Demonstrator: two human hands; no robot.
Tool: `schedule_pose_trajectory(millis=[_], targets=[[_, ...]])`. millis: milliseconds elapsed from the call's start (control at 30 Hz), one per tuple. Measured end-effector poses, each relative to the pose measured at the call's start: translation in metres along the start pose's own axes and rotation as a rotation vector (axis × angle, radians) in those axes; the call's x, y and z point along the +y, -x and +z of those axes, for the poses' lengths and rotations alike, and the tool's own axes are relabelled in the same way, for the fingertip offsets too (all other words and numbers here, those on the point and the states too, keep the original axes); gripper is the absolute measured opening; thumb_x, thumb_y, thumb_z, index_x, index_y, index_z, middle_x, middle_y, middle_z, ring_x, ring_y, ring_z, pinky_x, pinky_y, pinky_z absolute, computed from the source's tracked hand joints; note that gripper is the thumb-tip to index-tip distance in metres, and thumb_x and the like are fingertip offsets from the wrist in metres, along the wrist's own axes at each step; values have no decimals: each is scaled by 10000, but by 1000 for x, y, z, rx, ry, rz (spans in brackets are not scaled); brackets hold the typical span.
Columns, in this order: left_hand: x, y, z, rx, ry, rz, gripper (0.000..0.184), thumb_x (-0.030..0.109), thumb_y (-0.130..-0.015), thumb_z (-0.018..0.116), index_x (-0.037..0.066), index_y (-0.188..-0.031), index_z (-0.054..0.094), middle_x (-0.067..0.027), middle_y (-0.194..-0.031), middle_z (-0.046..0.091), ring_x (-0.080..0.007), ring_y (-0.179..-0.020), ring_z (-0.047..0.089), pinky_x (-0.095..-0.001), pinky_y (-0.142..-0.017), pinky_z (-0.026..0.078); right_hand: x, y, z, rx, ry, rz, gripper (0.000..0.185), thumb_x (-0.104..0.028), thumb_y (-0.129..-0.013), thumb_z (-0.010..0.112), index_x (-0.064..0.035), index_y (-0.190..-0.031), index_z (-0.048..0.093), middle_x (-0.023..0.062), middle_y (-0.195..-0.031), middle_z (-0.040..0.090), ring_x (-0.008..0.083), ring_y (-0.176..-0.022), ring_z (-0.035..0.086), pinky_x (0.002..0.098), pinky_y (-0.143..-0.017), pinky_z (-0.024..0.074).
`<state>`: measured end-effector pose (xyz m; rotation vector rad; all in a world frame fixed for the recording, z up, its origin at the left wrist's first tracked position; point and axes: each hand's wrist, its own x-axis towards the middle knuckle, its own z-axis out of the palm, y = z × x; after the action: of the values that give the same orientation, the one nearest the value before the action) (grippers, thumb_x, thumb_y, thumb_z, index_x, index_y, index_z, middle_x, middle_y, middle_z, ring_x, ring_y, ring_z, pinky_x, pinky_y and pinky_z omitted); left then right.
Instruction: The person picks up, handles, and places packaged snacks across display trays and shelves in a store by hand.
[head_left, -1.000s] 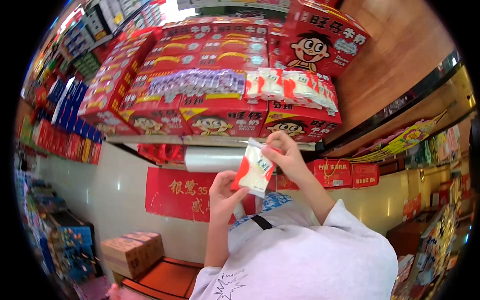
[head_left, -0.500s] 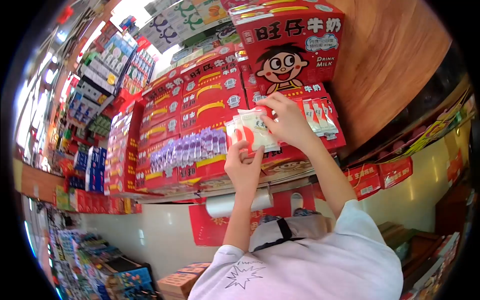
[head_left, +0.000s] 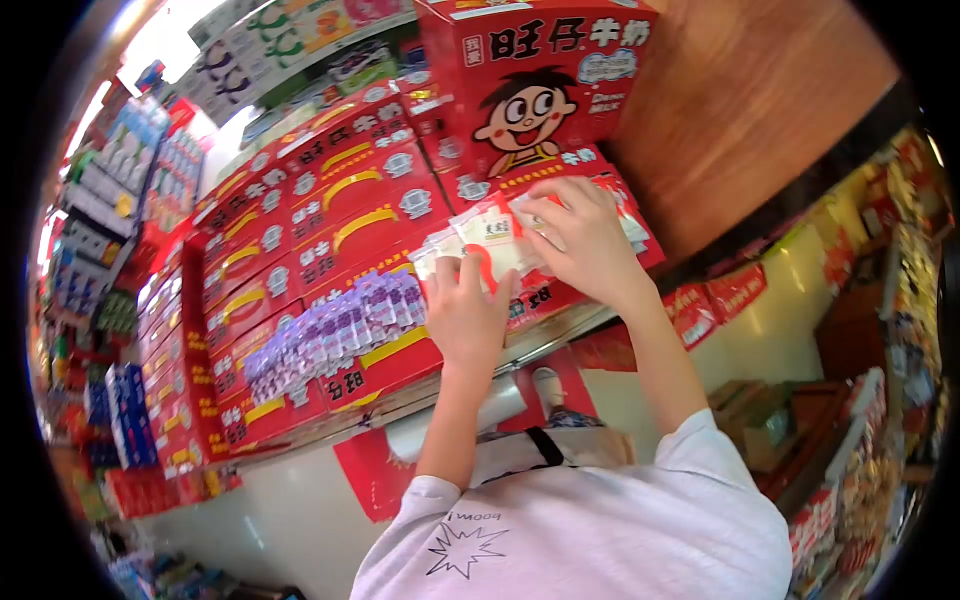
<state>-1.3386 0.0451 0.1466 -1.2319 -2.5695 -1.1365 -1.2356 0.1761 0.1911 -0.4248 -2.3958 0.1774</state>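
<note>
Several flat white-and-red snack packets (head_left: 487,232) lie overlapped on top of the red milk cartons. My left hand (head_left: 468,315) grips their near left side with bent fingers and thumb. At their right end, my right hand (head_left: 590,245) curls its fingers and thumb around a packet, partly covering it. To the left of my left hand runs a row of purple-and-white sachets (head_left: 340,322), standing close together on the cartons. More white-and-red packets are partly hidden behind my right hand.
A large red milk carton (head_left: 540,95) with a cartoon face stands behind my hands. Stacked red milk cartons (head_left: 350,200) extend to the left. A wooden surface (head_left: 740,110) lies to the right, and a white plastic roll (head_left: 460,415) hangs below the front edge.
The view has turned, moving the display leftward in the picture. The packets, held up in both hands before, now sit lower against the cartons, and my right hand has shifted along their right end.
</note>
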Motion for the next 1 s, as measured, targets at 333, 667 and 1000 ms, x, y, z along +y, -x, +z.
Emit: schedule_pose_trajectory(millis=[333, 667, 1000], targets=[[-38, -11, -6, -57, 84, 429, 330, 176, -704, 753, 62, -1002, 668, -81, -1111, 631, -308, -1035, 537, -416, -900, 423, -85, 181, -44, 130, 26, 657, 147, -30, -755, 666, -48, -901, 653, 82, -956, 613, 275, -904, 579, 355, -819, 459], [16, 100, -20, -253, 641, 412, 63, -19, -831, 611, -39, -890, 615, -134, -835, 605, -232, -725, 587, -343, -673, 486, -127, 309, -51, 337, 157, 751, 68, -73, -737, 619, -39, -796, 618, 112, -837, 614, 302, -785, 588, 408, -694, 475], [49, 306, 113, -1519, 423, 469, 174, 98, -864, 614, -60, -923, 656, -83, -745, 670, -118, -692, 618, -263, -667, 497, -156, 480, -107, 28, 117, 900, 143, -228, -818, 591, -100, -879, 616, 59, -854, 586, 240, -884, 570, 402, -759, 427]])
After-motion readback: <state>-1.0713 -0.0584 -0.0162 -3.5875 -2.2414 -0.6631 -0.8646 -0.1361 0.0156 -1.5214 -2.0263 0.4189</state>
